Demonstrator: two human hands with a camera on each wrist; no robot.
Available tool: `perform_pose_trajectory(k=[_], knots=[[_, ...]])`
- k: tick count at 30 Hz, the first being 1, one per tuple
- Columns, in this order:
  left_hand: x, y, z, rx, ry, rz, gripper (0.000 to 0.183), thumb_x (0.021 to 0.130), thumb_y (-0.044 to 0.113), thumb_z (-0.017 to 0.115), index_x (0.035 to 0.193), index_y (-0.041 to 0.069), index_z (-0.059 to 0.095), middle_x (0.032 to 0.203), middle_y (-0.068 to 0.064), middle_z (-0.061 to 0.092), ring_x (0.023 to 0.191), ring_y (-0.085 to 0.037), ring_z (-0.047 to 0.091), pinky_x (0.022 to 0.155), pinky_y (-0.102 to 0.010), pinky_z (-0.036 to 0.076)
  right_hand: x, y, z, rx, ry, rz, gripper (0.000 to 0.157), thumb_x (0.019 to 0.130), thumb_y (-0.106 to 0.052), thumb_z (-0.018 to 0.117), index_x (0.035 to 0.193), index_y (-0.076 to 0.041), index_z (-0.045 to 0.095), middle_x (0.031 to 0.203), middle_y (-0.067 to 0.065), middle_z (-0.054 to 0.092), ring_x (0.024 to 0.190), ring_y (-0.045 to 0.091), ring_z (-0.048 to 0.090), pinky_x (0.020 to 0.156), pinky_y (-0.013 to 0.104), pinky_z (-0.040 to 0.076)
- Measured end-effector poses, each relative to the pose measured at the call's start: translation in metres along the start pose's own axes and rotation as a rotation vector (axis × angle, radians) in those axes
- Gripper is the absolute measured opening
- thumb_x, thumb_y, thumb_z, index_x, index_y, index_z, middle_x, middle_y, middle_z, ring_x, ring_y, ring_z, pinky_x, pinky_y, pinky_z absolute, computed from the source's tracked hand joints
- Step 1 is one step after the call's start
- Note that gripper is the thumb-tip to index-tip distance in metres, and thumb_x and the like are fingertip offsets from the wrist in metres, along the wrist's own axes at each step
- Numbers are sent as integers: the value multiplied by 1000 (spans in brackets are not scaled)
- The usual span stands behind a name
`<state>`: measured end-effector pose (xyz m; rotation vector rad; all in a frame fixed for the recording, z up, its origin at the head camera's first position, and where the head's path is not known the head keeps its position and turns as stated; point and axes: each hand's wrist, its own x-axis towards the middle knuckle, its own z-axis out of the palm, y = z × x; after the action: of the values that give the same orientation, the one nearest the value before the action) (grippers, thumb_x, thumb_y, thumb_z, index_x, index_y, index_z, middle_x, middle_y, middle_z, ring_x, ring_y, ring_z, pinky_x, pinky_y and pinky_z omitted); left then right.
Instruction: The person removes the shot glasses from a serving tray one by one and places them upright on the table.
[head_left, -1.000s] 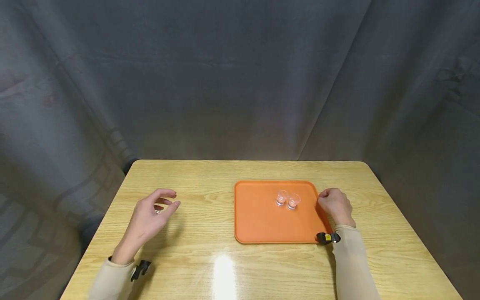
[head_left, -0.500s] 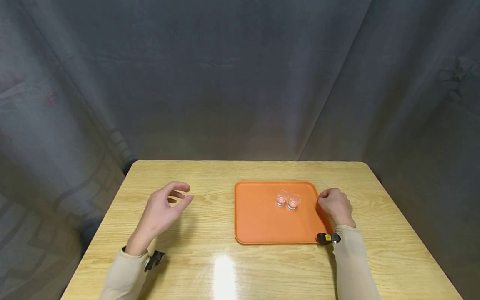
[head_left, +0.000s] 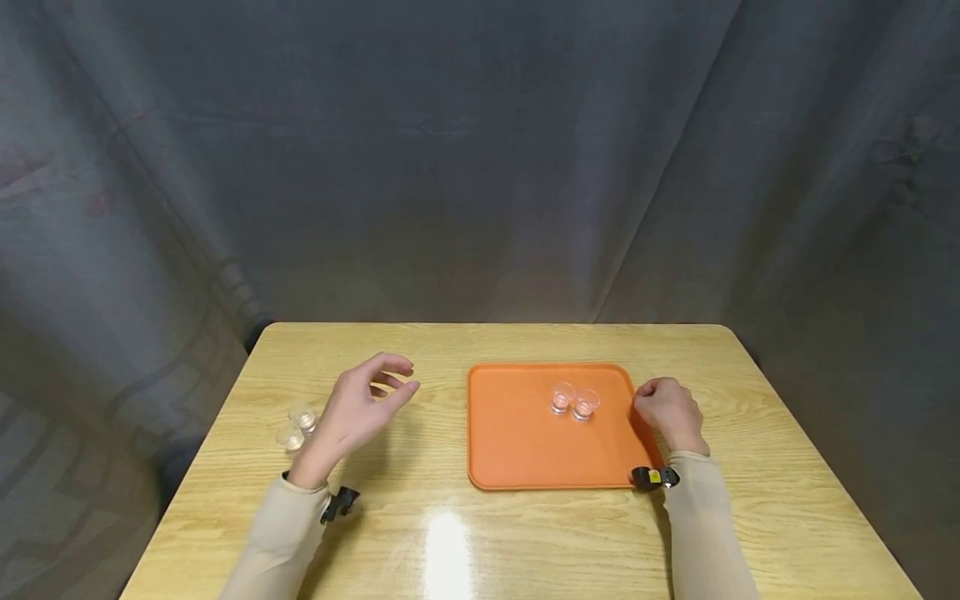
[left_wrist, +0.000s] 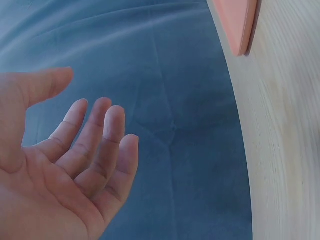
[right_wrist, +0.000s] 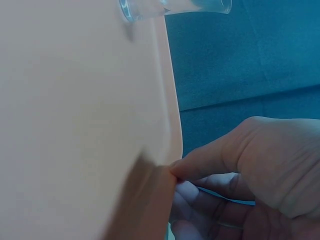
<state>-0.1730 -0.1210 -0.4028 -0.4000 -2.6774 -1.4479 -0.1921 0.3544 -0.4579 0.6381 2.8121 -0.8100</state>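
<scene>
My left hand [head_left: 366, 408] hovers over the table, its fingers loosely bent and nothing in its grasp; the left wrist view shows the bare palm and spread thumb. Just left of that forearm stand two small clear glasses, one farther back [head_left: 302, 418] and one nearer [head_left: 290, 437]. On the orange tray [head_left: 525, 454] two more clear shot glasses, a left one [head_left: 562, 398] and a right one [head_left: 586, 404], stand side by side. My right hand [head_left: 670, 411] pinches the tray's right rim between thumb and fingers, as the right wrist view [right_wrist: 172, 167] shows up close.
The light wooden table [head_left: 420, 533] has rounded far corners and carries a bright glare spot near the front. Dark grey curtains [head_left: 450, 167] hang behind it and along both sides. Bare wood lies between my left hand and the tray.
My left hand has moved right and slightly away from me, toward the tray. Two glasses behind its forearm have come into view. The right hand and tray have stayed in place.
</scene>
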Motion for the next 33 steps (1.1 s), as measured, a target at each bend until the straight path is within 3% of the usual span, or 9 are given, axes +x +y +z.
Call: perform_pose_trajectory(k=[15, 22, 28, 33], knots=[[20, 4, 33, -7, -94, 28, 26, 100, 27, 76, 124, 18, 72, 121, 0, 76, 102, -14, 72, 89, -38, 57, 2, 0, 2, -8, 10, -27, 20, 94, -12, 62, 108, 0, 70, 97, 18, 68, 86, 33, 59, 74, 43, 43], [32, 15, 52, -19, -151, 50, 25, 100, 29, 75, 123, 21, 71, 121, 0, 75, 100, -13, 71, 90, -39, 57, 2, 1, 2, -11, 15, -34, 20, 94, -13, 62, 107, -1, 71, 97, 17, 68, 85, 32, 59, 73, 42, 42], [39, 26, 71, -39, -198, 58, 25, 100, 32, 75, 122, 23, 72, 120, 5, 74, 101, -13, 70, 83, -37, 58, 2, 1, 2, -13, 13, -19, 21, 94, -11, 62, 109, 0, 70, 97, 18, 68, 86, 33, 59, 74, 43, 43], [45, 33, 86, -22, -236, 71, 25, 100, 32, 74, 122, 21, 72, 122, 0, 75, 102, -16, 70, 85, -37, 58, 3, 1, 3, -17, 8, -15, 21, 95, -11, 61, 110, 1, 70, 100, 19, 69, 86, 33, 60, 75, 43, 44]])
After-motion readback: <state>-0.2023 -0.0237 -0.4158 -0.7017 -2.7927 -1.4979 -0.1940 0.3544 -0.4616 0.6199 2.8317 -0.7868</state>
